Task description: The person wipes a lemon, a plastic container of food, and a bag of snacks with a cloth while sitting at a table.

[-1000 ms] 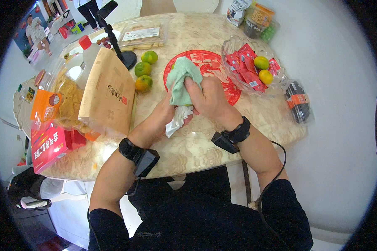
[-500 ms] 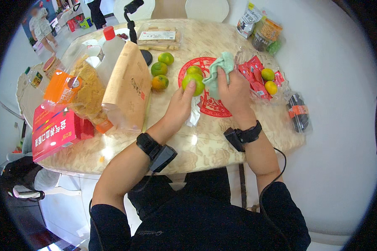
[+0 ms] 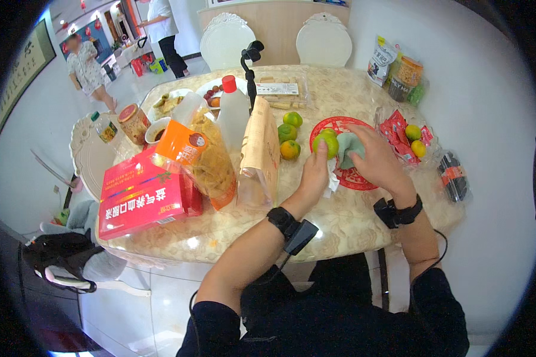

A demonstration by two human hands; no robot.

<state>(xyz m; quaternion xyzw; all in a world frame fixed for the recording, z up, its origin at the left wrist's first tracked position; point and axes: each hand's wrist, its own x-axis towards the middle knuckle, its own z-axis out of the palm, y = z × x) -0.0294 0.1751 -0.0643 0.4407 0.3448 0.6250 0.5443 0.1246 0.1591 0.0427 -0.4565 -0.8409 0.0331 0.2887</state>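
Note:
My left hand (image 3: 308, 183) grips a green tangerine (image 3: 326, 146), thumb along its near side. Beside it, my right hand (image 3: 378, 156) is closed around a pale green cloth (image 3: 349, 146), bunched up against or very near the fruit. Just behind the held fruit, another green tangerine (image 3: 328, 132) is partly hidden. Both hands are over a round red cut-out mat (image 3: 358, 179) on the table. A crumpled white tissue (image 3: 332, 183) shows below the left fingers. Left of the mat, a green tangerine (image 3: 292, 119), a second one (image 3: 287, 132) and an orange-green one (image 3: 290, 150) form a row.
On the left stand a tan paper bag (image 3: 259, 149), an orange snack bag (image 3: 205, 157), a red box (image 3: 140, 196) and a red-capped bottle (image 3: 233, 116). Red packets (image 3: 397, 137) and a dark-filled plastic tray (image 3: 453, 177) lie right. Two people are in the background.
The view has turned, so the table appears farther right and lower. My right hand has turned over the cloth, which was hanging loosely and is now bunched beside the tangerine in my left hand.

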